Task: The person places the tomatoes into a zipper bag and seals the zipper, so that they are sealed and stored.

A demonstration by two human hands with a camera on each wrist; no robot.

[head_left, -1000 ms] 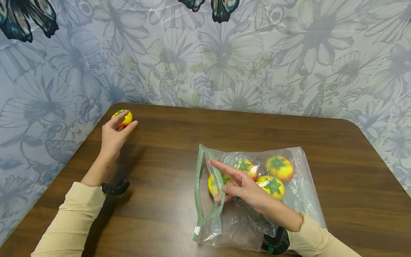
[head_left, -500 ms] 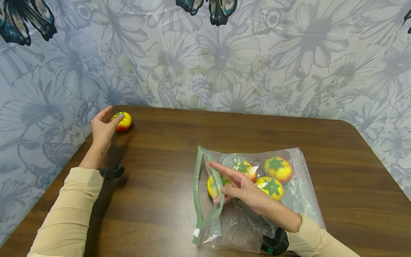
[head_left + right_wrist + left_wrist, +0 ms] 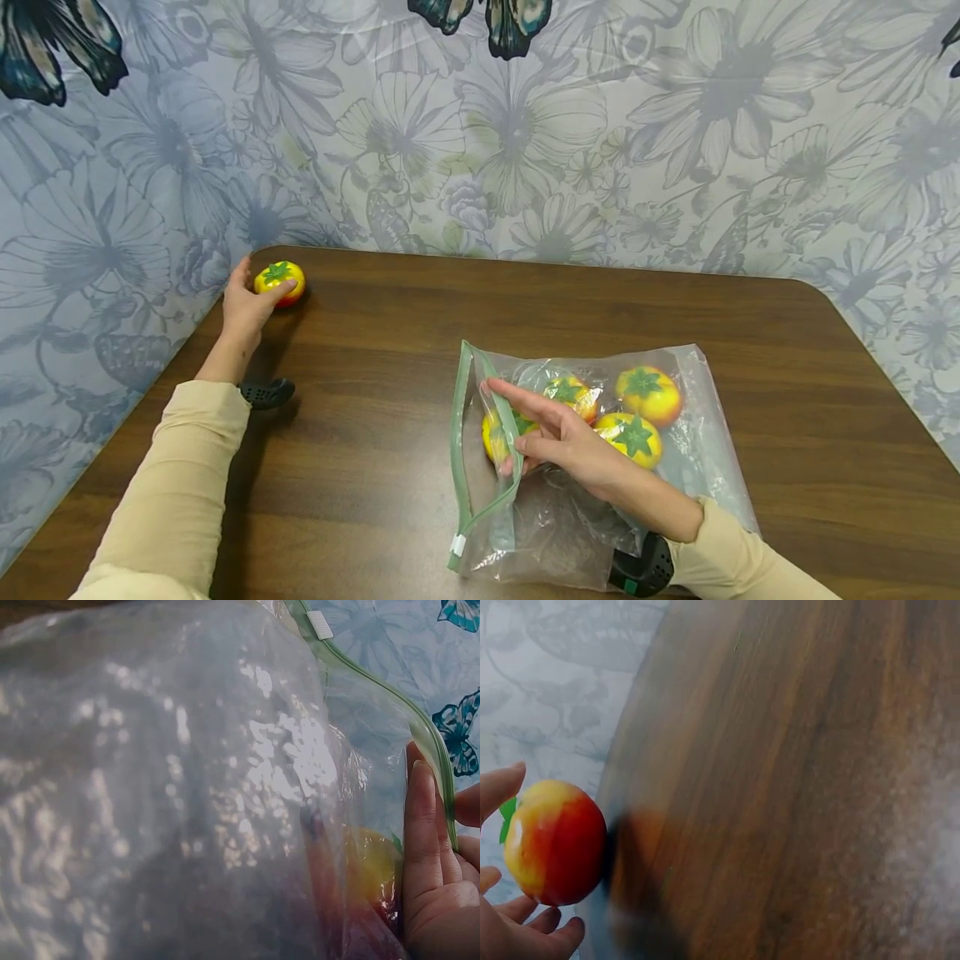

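My left hand (image 3: 247, 308) is at the table's far left corner beside a yellow-and-red toy fruit (image 3: 280, 275) with a green star-shaped top. Its thumb overlaps the fruit in the head view, its fingers on the other side. In the left wrist view the thumb is slightly apart from the fruit (image 3: 559, 844), while loosely bent fingertips (image 3: 570, 934) lie right beside it. Toward the right, my right hand (image 3: 573, 442) pinches the green zip edge of a clear zip bag (image 3: 558, 542), index finger extended. Several similar fruits (image 3: 649, 395) lie inside the bag.
The brown wooden table (image 3: 360, 417) ends at a rounded far left corner close to the left hand. Behind it rises floral wallpaper (image 3: 517, 142) with butterflies. A white slider (image 3: 457, 546) sits at the near end of the bag's zip.
My left hand has shifted left around the fruit; its thumb now lies on the near side instead of the fingers reaching over the top. The right hand and bag have stayed put.
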